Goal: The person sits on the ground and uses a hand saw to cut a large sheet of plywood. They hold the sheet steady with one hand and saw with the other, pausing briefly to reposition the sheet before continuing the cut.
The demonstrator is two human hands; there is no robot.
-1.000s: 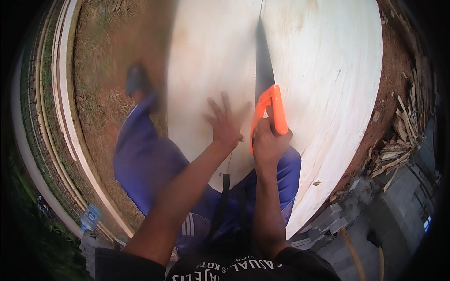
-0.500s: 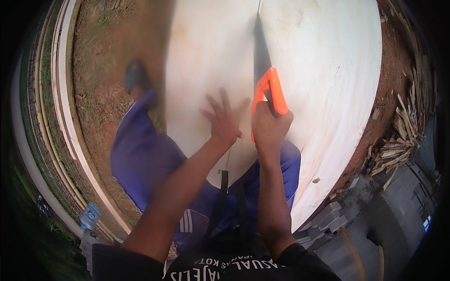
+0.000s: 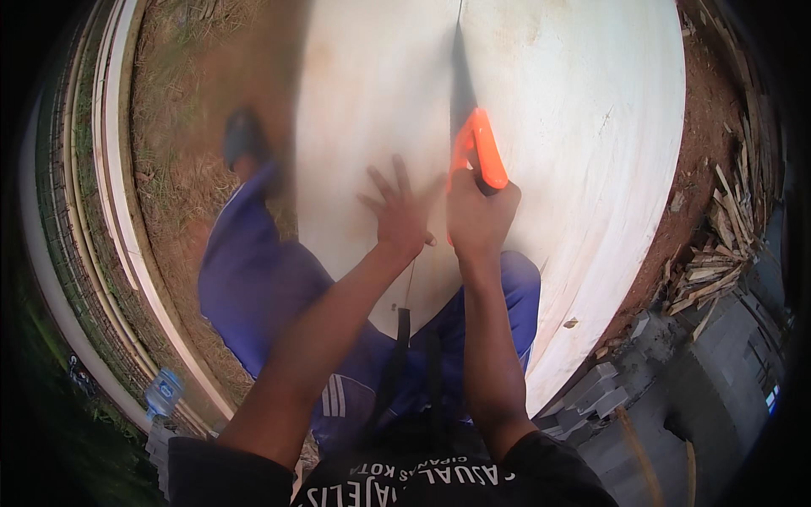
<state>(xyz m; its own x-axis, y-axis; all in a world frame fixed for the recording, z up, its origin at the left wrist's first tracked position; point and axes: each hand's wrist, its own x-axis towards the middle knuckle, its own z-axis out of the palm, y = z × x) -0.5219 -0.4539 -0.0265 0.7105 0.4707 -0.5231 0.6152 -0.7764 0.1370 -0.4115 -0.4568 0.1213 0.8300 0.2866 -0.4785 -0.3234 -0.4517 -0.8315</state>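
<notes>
A large pale sheet of plywood (image 3: pixel 574 169) spreads out in front of me. My right hand (image 3: pixel 483 211) is closed round the orange handle of a handsaw (image 3: pixel 481 145). The dark blade points away from me, and its far tip meets a thin line running on toward the top of the sheet. Left of the saw, my left hand (image 3: pixel 399 211) lies flat on the plywood with fingers spread, holding nothing. A thin line also shows on the sheet below that hand. My knees, in blue trousers, are at the sheet's near side.
Split wood scraps (image 3: pixel 714 266) lie heaped at the right, above stacked grey blocks (image 3: pixel 600 393). Long timber strips (image 3: pixel 127 169) run along the left beside dry grass. A blue-tinted plastic bottle (image 3: pixel 163 393) is at lower left. My left foot (image 3: pixel 245 139) is on the ground beyond the sheet.
The saw and my right hand have shifted slightly away from me and a little to the left. My left hand stays spread on the plywood in nearly the same place.
</notes>
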